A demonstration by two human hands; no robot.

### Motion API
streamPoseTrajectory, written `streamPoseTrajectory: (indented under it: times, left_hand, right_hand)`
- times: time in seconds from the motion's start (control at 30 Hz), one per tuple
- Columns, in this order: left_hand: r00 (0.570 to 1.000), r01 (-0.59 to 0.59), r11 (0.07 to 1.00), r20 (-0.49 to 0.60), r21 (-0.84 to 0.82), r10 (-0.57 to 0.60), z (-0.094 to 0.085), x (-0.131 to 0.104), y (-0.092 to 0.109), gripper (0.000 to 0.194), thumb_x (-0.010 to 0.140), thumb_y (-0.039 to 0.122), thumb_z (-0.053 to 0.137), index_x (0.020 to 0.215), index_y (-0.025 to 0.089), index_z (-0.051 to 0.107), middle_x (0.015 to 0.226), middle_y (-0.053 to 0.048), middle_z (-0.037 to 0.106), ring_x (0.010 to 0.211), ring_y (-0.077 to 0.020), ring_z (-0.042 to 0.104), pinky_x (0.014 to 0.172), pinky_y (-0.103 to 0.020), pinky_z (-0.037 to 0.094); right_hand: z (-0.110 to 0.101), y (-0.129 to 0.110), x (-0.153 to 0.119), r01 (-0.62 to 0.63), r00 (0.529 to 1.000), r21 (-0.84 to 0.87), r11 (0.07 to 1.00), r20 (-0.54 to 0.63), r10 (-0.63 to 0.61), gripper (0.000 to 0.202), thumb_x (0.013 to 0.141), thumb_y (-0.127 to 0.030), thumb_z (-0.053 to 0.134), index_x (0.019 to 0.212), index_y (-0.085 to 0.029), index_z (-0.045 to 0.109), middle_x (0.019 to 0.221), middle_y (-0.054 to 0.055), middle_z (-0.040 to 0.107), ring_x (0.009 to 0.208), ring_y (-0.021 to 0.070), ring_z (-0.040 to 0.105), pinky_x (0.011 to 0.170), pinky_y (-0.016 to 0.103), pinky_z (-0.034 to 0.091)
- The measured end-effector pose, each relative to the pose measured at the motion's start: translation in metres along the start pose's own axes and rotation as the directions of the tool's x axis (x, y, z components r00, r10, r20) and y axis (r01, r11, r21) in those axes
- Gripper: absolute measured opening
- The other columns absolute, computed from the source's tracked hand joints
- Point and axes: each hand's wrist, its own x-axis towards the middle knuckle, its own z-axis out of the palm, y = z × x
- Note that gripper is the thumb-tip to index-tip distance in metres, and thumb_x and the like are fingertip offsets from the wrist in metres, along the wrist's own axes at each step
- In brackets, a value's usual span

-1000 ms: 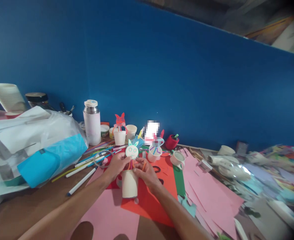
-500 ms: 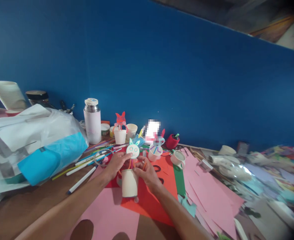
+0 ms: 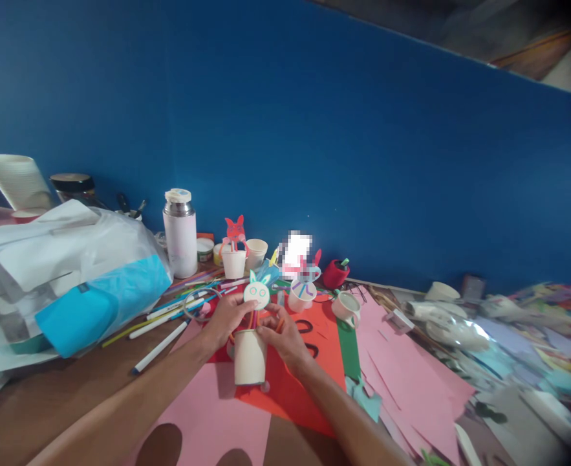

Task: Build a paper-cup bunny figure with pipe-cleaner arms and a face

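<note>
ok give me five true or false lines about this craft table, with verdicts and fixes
1. The left hand holds the round paper face. True.
2. The thermos lies on its side. False: the thermos stands upright.
3. The right hand is on the thermos. False: the right hand is at the rim of the white cup.
4. A red paper figure sticks up from a small cup. True.
5. The mug is left of the thermos in the picture. False: it is to the right.

No lettering, brand or number can be read here. A pale bluish mark (image 3: 182, 193) tops the white flask (image 3: 180, 241) (too small to make out), and a bright panel (image 3: 297, 250) near the blue wall (image 3: 285, 129) is masked by coarse blocks that leave no text legible.
</note>
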Motion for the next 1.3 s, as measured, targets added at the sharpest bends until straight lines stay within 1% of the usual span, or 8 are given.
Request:
streamPoseTrajectory:
  times: [0.1,0.3,0.53,0.73,0.83,1.03,1.13,1.3]
  left_hand:
    - [1.0,0.0,1.0,0.006,-0.012,0.0,0.0,0.0,0.0,0.037,0.061,0.036,0.063,0.087,0.011,0.067,0.065,-0.004,0.065,0.066,-0.0178,0.057,0.06,-0.026,0.041]
    - [0.998,0.068,0.997,0.006,-0.026,-0.068,0.0,0.0,-0.001,0.038,0.06,0.037,0.064,0.086,0.01,0.067,0.064,-0.005,0.065,0.064,-0.0184,0.058,0.058,-0.026,0.041]
    - [0.995,0.068,0.99,0.087,-0.128,-0.057,-0.002,-0.001,-0.005,0.037,0.061,0.037,0.064,0.087,0.01,0.066,0.062,-0.005,0.065,0.063,-0.0186,0.059,0.057,-0.026,0.042]
    - [0.984,0.114,0.971,0.159,-0.208,-0.082,-0.005,0.004,-0.011,0.037,0.063,0.04,0.064,0.085,0.01,0.066,0.06,-0.005,0.064,0.058,-0.0178,0.058,0.055,-0.026,0.042]
    - [0.987,0.108,0.963,0.144,-0.248,-0.073,-0.006,0.006,-0.015,0.038,0.064,0.04,0.063,0.086,0.009,0.065,0.059,-0.005,0.064,0.057,-0.0172,0.058,0.056,-0.026,0.042]
    - [0.984,0.114,0.98,0.152,-0.162,-0.089,-0.007,0.007,-0.019,0.036,0.063,0.036,0.065,0.088,0.01,0.065,0.067,-0.007,0.065,0.06,-0.0171,0.058,0.057,-0.026,0.042]
    - [0.989,0.079,0.99,0.137,-0.119,-0.062,-0.008,0.005,-0.016,0.034,0.062,0.032,0.066,0.089,0.011,0.066,0.073,-0.006,0.066,0.064,-0.0167,0.058,0.059,-0.025,0.042]
    - [0.989,0.107,0.989,0.117,-0.104,-0.095,-0.006,0.003,-0.012,0.034,0.061,0.031,0.067,0.089,0.011,0.066,0.077,-0.007,0.067,0.065,-0.0169,0.059,0.06,-0.025,0.043]
  right_hand:
    - [0.0,0.0,0.0,-0.01,1.0,-0.001,1.0,-0.007,0.01,0.049,0.058,-0.026,0.074,0.096,-0.019,0.044,0.064,-0.006,0.055,0.055,0.008,0.05,0.055,0.021,0.037]
    - [0.0,0.003,0.002,-0.007,1.0,0.024,1.0,-0.007,0.007,0.051,0.057,-0.025,0.074,0.098,-0.018,0.044,0.063,-0.006,0.055,0.054,0.007,0.05,0.054,0.02,0.036]
    - [-0.005,0.009,0.004,0.021,1.0,0.029,0.999,-0.01,-0.021,0.05,0.06,-0.025,0.073,0.1,-0.018,0.043,0.06,-0.007,0.054,0.052,0.0068,0.049,0.052,0.019,0.035]
    - [-0.005,0.009,0.003,0.025,0.999,0.046,0.999,-0.03,-0.024,0.049,0.061,-0.023,0.072,0.1,-0.018,0.043,0.063,-0.006,0.056,0.055,0.0071,0.051,0.055,0.02,0.038]
    - [-0.005,0.009,0.003,0.027,0.999,0.045,0.999,-0.025,-0.025,0.05,0.061,-0.023,0.072,0.101,-0.017,0.043,0.063,-0.006,0.056,0.054,0.0064,0.05,0.054,0.019,0.037]
    - [-0.004,0.009,0.003,0.029,1.0,0.042,0.999,-0.01,-0.029,0.051,0.062,-0.023,0.071,0.104,-0.016,0.042,0.062,-0.006,0.055,0.053,0.0061,0.05,0.053,0.019,0.037]
    - [-0.002,0.009,0.002,0.026,1.0,0.036,0.999,-0.01,-0.025,0.053,0.062,-0.023,0.071,0.104,-0.016,0.041,0.061,-0.006,0.055,0.053,0.0059,0.049,0.052,0.019,0.036]
    - [-0.002,0.008,0.003,0.019,1.0,0.029,0.999,-0.015,-0.019,0.054,0.061,-0.023,0.072,0.104,-0.016,0.041,0.06,-0.007,0.055,0.052,0.0057,0.049,0.052,0.018,0.035]
